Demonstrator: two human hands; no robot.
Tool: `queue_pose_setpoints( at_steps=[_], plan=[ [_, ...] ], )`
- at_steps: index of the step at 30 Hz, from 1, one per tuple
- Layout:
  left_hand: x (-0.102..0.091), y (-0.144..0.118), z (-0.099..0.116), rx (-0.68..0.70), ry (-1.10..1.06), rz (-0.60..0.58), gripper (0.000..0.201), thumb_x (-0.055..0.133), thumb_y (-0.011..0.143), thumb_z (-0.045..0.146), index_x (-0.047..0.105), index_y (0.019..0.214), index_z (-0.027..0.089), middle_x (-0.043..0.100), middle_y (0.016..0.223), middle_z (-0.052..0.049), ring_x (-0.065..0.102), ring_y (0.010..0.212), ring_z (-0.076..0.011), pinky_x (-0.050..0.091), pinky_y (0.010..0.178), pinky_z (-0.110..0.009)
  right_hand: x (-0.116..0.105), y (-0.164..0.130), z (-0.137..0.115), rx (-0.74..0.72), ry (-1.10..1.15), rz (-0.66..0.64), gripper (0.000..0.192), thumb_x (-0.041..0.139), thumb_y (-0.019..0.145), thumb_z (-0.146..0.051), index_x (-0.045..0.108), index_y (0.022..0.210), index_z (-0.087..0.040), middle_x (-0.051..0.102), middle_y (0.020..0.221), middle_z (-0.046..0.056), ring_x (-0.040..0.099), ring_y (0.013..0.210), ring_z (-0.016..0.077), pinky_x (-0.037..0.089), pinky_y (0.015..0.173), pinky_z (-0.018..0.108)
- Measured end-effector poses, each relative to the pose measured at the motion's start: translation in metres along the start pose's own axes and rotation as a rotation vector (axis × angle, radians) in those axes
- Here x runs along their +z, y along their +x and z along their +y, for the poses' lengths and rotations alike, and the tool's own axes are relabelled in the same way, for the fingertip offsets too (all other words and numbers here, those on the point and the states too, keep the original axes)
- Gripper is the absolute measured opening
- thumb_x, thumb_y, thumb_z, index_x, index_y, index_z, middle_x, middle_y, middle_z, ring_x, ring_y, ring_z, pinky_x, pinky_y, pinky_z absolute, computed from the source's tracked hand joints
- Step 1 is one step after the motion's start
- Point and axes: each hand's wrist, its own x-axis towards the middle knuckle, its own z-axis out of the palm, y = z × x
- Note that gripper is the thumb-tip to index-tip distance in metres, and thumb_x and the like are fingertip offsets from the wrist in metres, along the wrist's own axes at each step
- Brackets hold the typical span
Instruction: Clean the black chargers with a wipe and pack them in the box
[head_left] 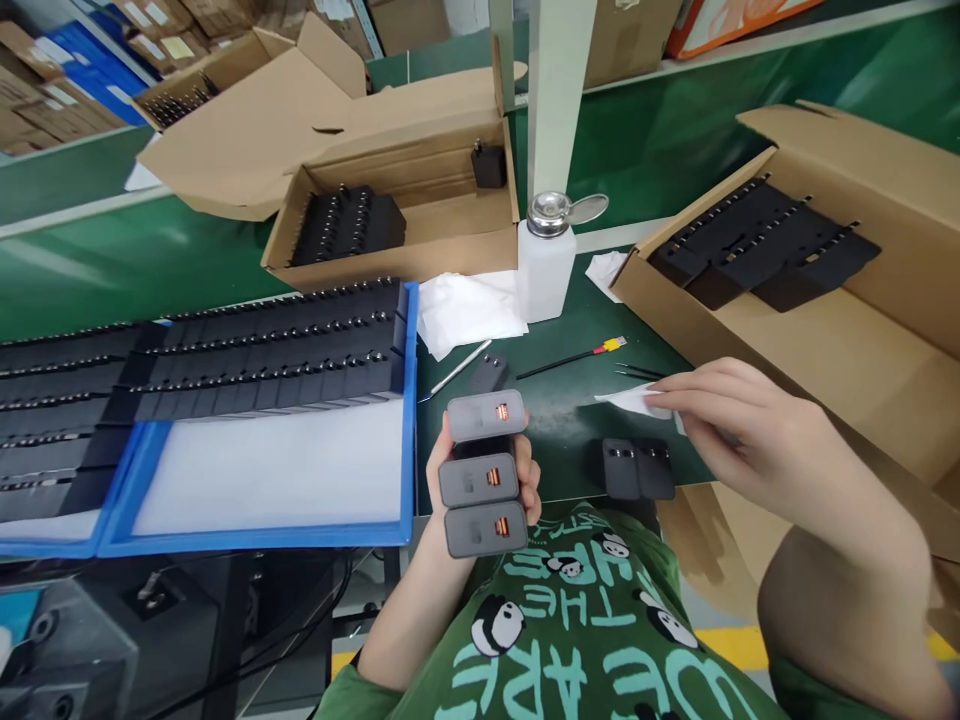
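Three black chargers (480, 478) with orange-lined USB ports are stacked in my left hand (529, 470), its fingers wrapped round them and the port faces turned up. My right hand (724, 415) pinches a white wipe (634, 400) over the green bench, to the right of the chargers. Below that wipe, two more black chargers (637, 468) lie side by side at the bench edge, metal pins showing. Another small black charger (489, 373) sits just beyond my left hand, next to a thin metal pen-like tool (457, 370).
Blue trays (411, 420) with rows of chargers stand at left. An open cardboard box (450, 250) is behind, another cardboard box (892, 340) at right. Between them are a white pump bottle (546, 270), folded wipes (469, 310), a black cable (559, 363) and tweezers (637, 371).
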Motion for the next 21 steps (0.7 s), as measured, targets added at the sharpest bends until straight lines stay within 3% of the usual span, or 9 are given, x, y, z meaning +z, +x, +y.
queue_pose_setpoints(
  at_steps=[7, 15, 18, 21],
  plan=[
    [0.007, -0.001, -0.001, 0.051, 0.014, -0.078, 0.064, 0.066, 0.067, 0.076, 0.066, 0.098, 0.020, 0.055, 0.058, -0.002, 0.055, 0.045, -0.0176, 0.045, 0.037, -0.027, 0.004, -0.020, 0.019, 0.060, -0.034, 0.035, 0.033, 0.057, 0.095, -0.017, 0.062, 0.125, -0.031, 0.069, 0.124, 0.004, 0.071, 0.102, 0.0183, 0.057, 0.081, 0.030],
    [0.010, -0.002, -0.004, 0.041, 0.025, -0.068, 0.065, 0.067, 0.063, 0.077, 0.065, 0.094, 0.020, 0.056, 0.058, -0.002, 0.055, 0.046, -0.0168, 0.049, 0.038, -0.028, 0.007, -0.025, 0.020, 0.112, 0.030, 0.089, 0.031, 0.058, 0.094, -0.015, 0.064, 0.117, -0.035, 0.071, 0.112, 0.002, 0.071, 0.098, 0.0199, 0.056, 0.079, 0.033],
    [0.011, -0.002, -0.005, 0.058, 0.030, -0.025, 0.066, 0.069, 0.060, 0.076, 0.064, 0.095, 0.020, 0.057, 0.060, -0.002, 0.055, 0.048, -0.0162, 0.050, 0.041, -0.028, 0.016, -0.022, 0.024, 0.102, 0.057, -0.007, 0.028, 0.052, 0.098, -0.018, 0.064, 0.120, -0.031, 0.069, 0.117, 0.005, 0.071, 0.099, 0.0200, 0.058, 0.079, 0.033],
    [0.012, -0.002, -0.003, 0.080, 0.036, 0.063, 0.065, 0.071, 0.060, 0.073, 0.064, 0.093, 0.018, 0.058, 0.062, -0.003, 0.057, 0.050, -0.0176, 0.050, 0.044, -0.029, 0.020, -0.018, 0.021, 0.106, 0.058, -0.122, 0.034, 0.047, 0.101, -0.027, 0.057, 0.134, -0.027, 0.057, 0.141, 0.010, 0.067, 0.117, 0.0253, 0.058, 0.096, 0.041]
  ],
)
